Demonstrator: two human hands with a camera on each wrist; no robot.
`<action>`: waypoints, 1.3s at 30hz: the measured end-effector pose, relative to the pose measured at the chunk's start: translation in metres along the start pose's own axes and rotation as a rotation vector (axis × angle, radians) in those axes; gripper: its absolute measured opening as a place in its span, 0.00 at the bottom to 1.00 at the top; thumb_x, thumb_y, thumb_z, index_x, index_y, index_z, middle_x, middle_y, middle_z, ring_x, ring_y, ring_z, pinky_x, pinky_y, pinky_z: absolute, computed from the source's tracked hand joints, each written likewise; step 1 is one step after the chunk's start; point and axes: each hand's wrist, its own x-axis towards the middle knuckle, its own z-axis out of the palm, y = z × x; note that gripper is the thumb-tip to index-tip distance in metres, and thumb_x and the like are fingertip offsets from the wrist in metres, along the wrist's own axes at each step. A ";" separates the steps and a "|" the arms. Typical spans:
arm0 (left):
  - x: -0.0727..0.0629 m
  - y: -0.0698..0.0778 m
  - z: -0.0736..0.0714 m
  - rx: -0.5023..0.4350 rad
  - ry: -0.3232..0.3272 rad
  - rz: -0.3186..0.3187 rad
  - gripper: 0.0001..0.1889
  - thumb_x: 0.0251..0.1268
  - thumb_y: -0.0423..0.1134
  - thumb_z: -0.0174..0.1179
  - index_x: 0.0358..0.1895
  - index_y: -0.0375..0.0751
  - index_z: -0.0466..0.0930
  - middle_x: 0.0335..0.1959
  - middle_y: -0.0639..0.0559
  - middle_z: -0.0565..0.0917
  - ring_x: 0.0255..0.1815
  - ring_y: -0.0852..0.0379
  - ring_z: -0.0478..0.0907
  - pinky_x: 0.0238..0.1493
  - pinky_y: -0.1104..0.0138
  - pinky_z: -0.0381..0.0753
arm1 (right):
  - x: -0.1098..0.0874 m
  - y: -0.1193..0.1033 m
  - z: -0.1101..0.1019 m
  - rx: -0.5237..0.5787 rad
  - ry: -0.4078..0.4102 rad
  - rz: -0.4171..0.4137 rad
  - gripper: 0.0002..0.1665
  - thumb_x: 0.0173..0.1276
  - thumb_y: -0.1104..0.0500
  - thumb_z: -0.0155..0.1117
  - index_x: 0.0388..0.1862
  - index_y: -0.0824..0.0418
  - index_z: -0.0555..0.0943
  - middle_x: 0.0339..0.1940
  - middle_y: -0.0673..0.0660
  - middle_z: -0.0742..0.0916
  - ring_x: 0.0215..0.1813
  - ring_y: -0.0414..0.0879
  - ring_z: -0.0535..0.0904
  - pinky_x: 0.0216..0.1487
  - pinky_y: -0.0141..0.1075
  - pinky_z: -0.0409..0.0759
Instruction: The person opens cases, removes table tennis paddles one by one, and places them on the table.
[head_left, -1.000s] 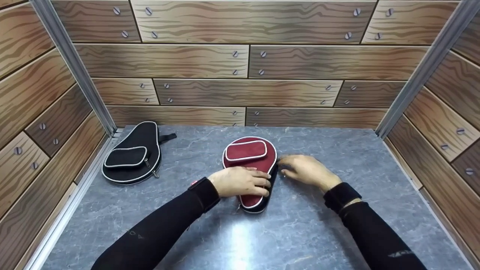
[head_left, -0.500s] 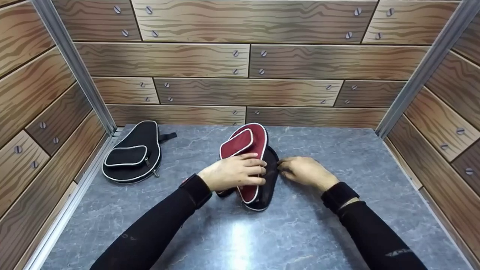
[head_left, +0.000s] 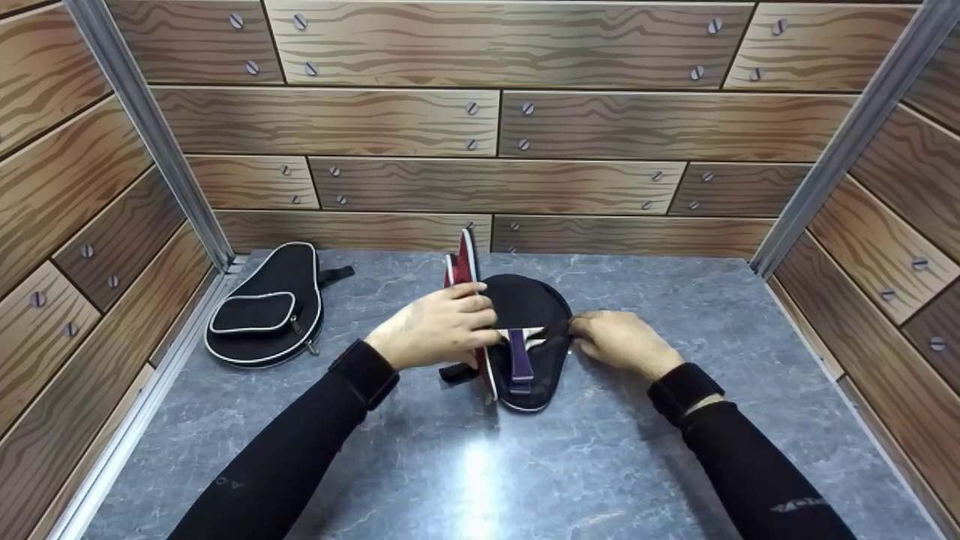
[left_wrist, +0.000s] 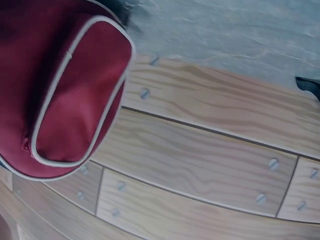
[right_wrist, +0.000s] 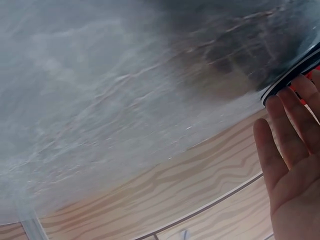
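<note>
- The opened case point(head_left: 540, 300) lies mid-tabletop point(head_left: 675, 465), narrow end near, black inside.
- My left grip point(head_left: 442, 326) holds its red cover point(left_wrist: 82, 95), white-piped with a raised pouch point(left_wrist: 87, 92), tilted up on edge at the left.
- My right grip point(head_left: 619, 339) pinches the case's right rim.
- Inside, a purple handle point(head_left: 520, 360) points near, pale at its far end.
- Farther left lies a black case point(head_left: 262, 337), also white-piped.
</note>
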 end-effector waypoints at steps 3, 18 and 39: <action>-0.007 -0.005 -0.001 -0.036 -0.023 -0.021 0.30 0.62 0.75 0.71 0.56 0.60 0.88 0.55 0.62 0.92 0.65 0.56 0.88 0.90 0.57 0.77 | -0.002 0.004 -0.001 0.005 -0.003 0.011 0.08 0.78 0.63 0.75 0.52 0.58 0.92 0.53 0.57 0.98 0.53 0.62 0.97 0.52 0.63 0.96; -0.032 -0.010 -0.001 -0.268 -0.134 -0.166 0.31 0.87 0.72 0.57 0.68 0.55 0.92 0.62 0.57 0.95 0.67 0.51 0.91 0.82 0.49 0.84 | -0.005 0.014 -0.001 0.007 -0.030 0.032 0.07 0.79 0.61 0.75 0.52 0.58 0.92 0.53 0.57 0.98 0.54 0.62 0.97 0.54 0.63 0.96; -0.042 -0.015 0.005 -0.501 -0.591 -0.530 0.39 0.86 0.69 0.57 0.88 0.53 0.78 0.92 0.47 0.76 0.94 0.39 0.72 0.92 0.36 0.73 | -0.007 0.013 0.002 0.030 -0.057 0.059 0.17 0.83 0.57 0.74 0.65 0.59 0.94 0.71 0.61 0.95 0.68 0.63 0.95 0.65 0.63 0.95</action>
